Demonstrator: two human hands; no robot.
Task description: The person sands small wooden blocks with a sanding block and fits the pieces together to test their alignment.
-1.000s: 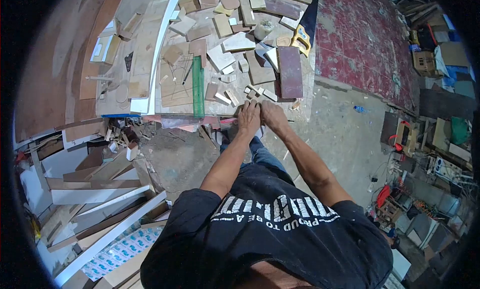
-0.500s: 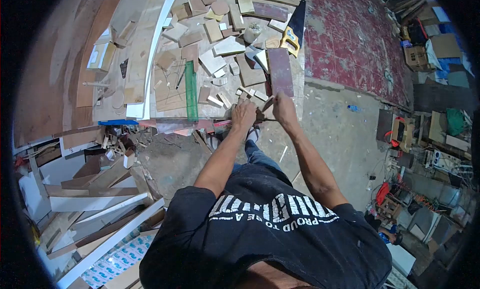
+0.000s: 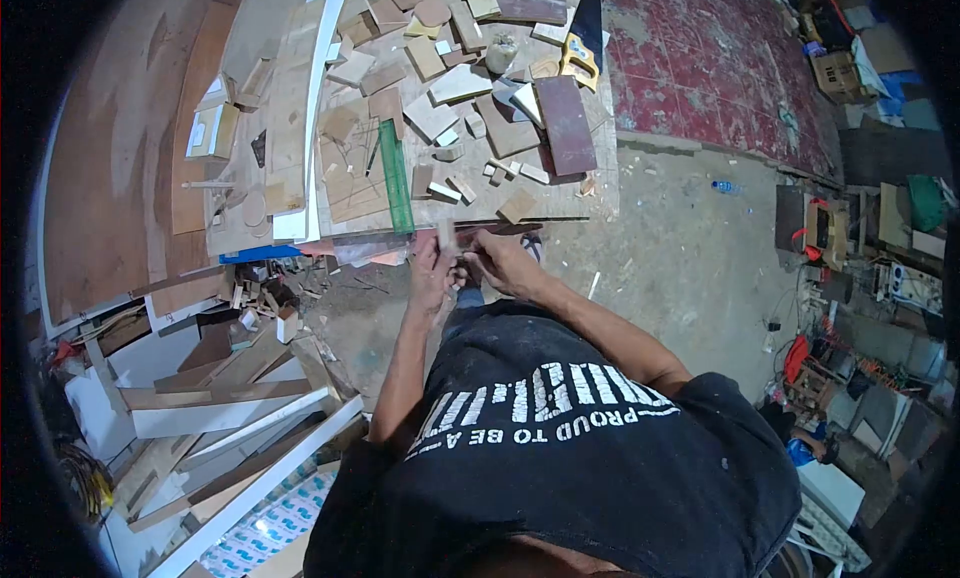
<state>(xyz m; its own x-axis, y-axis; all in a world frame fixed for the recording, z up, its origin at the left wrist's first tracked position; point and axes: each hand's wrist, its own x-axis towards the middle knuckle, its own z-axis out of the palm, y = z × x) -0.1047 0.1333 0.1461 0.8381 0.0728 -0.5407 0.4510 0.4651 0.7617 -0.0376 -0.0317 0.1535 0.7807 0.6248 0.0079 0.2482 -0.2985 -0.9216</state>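
Holding a small block [image 3: 446,235], left hand [image 3: 430,275] curled

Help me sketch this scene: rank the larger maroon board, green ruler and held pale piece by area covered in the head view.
Larger maroon board
Green ruler, long but narrow
Held pale piece, blurred but clearly smallest

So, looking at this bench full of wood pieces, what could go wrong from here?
The small wood piece in the left hand could slip and drop. The square block near the workbench's front edge might get knocked off. The saw near the right edge could fall if bumped.
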